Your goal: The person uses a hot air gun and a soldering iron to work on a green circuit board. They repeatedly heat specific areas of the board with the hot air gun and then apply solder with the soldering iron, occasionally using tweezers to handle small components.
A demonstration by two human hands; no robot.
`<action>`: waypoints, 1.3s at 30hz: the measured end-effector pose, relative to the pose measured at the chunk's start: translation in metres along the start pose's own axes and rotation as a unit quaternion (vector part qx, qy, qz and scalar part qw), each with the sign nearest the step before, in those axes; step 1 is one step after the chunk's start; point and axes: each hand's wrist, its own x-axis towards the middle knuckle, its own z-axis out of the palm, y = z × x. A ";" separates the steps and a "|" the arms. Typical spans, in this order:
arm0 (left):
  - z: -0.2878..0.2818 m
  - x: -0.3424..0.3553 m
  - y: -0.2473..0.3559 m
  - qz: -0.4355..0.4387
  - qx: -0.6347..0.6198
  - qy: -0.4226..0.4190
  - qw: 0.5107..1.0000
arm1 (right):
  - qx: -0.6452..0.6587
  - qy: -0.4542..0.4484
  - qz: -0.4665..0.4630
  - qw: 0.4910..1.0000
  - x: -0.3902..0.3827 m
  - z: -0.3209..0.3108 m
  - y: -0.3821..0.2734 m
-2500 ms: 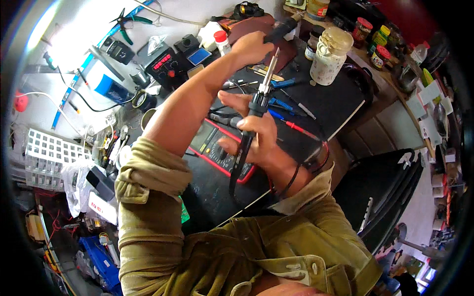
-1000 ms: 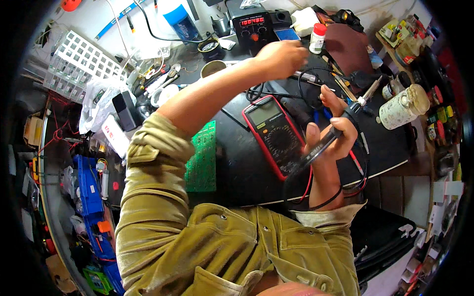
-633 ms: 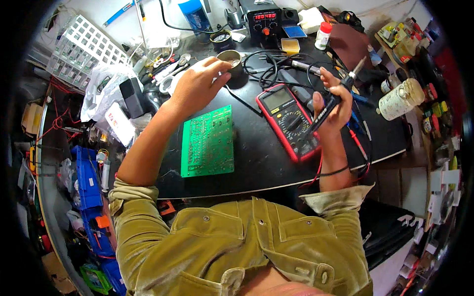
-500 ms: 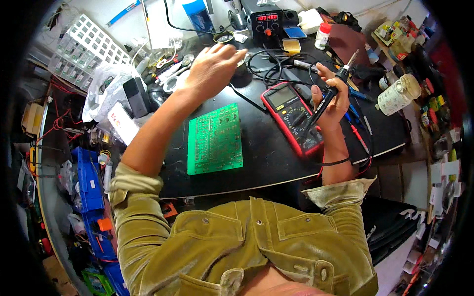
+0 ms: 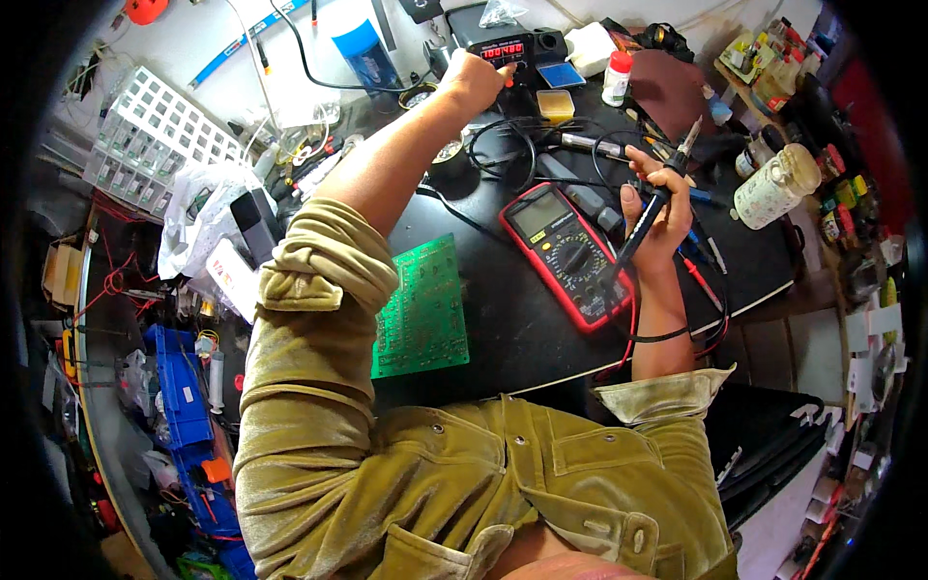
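Currently a broad black work surface [image 5: 507,353] carries everything, its pale front edge just before the person's body. Towards the back sits a boxy black station with glowing red digits [image 5: 503,50]; the left hand [image 5: 474,83] reaches its front panel, fingertips by the knobs. I cannot tell whether that grip pinches a knob or only touches; a careless brush there could shift a setting.

Near the middle lies a red-rimmed digital multimeter with a dark face [image 5: 568,253], and left of it a flat green circuit board [image 5: 422,311]. The left sleeve [image 5: 324,256] overlaps the board's edge in view, so, if low enough, it could drag the board when the arm draws back.

Above the multimeter's right side, the right hand [image 5: 669,222] has its grip curled around a slim black soldering iron [image 5: 642,228], metal tip up and outward. The hold looks loose, so the iron could slip; a hot tip could scorch whatever it meets. Smallest, a thin black cable [image 5: 659,337] crosses the right wrist and could snag if the arm swings.
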 end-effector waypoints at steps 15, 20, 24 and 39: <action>0.021 0.004 -0.004 -0.018 -0.099 0.054 0.994 | -0.010 0.000 -0.007 1.000 0.002 -0.001 -0.002; 0.014 -0.001 -0.005 -0.021 -0.129 0.066 0.989 | -0.005 0.001 -0.003 1.000 0.001 -0.001 0.001; 0.005 -0.010 -0.009 -0.023 -0.129 0.058 0.990 | 0.001 0.002 -0.003 1.000 0.001 0.000 -0.001; -0.050 -0.167 -0.012 0.033 -0.316 0.100 0.943 | 0.021 -0.005 0.012 1.000 -0.003 0.003 0.001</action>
